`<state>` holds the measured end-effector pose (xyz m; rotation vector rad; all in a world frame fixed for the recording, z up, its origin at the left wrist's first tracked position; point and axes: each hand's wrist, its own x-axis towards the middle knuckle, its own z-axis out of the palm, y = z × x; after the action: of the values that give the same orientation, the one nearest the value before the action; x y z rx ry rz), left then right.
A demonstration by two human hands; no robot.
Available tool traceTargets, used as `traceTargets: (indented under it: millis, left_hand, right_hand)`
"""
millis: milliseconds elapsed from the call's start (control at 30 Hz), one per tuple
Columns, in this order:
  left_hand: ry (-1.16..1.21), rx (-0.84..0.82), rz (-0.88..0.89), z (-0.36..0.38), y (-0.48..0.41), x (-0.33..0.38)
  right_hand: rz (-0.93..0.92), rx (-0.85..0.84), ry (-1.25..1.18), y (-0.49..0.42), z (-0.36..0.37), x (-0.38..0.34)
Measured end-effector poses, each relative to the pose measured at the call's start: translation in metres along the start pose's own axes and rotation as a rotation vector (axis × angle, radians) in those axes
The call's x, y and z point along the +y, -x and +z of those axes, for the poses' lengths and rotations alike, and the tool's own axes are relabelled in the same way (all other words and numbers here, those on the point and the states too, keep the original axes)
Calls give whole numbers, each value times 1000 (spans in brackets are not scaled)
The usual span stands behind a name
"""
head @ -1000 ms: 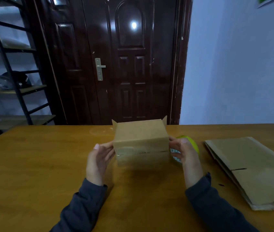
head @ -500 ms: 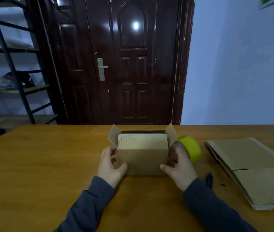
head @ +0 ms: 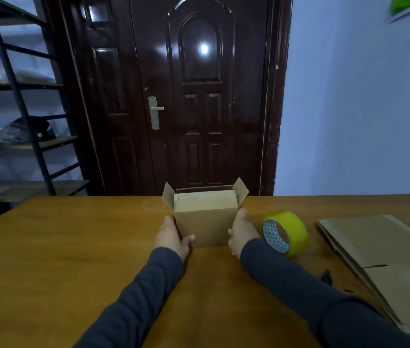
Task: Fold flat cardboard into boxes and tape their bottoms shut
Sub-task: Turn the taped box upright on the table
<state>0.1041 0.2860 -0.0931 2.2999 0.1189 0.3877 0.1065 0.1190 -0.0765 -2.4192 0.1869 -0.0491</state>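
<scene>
A small brown cardboard box (head: 205,222) stands upright on the wooden table (head: 73,247), its top flaps sticking up and open. My left hand (head: 171,236) holds its left side, thumb wrapped onto the front face near the bottom. My right hand (head: 241,231) lies against its right side with the fingers along the wall. A roll of yellow-green tape (head: 285,232) stands on edge just right of my right hand. A stack of flat cardboard blanks (head: 384,259) lies at the right of the table.
A small dark object (head: 327,277) lies on the table between my right sleeve and the blanks. A dark door (head: 199,96) stands behind the table's far edge. A metal shelf rack (head: 18,109) stands at the left.
The box was tipped toward me showing its taped bottom; it now stands upright on the table, farther from me. My right hand left the tape roll, which is now fully visible.
</scene>
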Motion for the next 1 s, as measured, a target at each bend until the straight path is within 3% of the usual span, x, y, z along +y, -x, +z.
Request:
traceTargets:
  millis: [300, 600, 800, 1000]
  left_hand:
    - [-167, -87, -95, 12, -77, 1]
    - [-74, -110, -124, 14, -109, 1]
    - [-164, -108, -132, 10, -109, 7]
    - [-333, -180, -120, 5, -101, 18]
  right_hand:
    - [-40, 107, 33, -60, 24, -12]
    - [-77, 183, -12, -84, 31, -12]
    - [-122, 253, -120, -77, 35, -9]
    - [-41, 144, -73, -71, 22, -13]
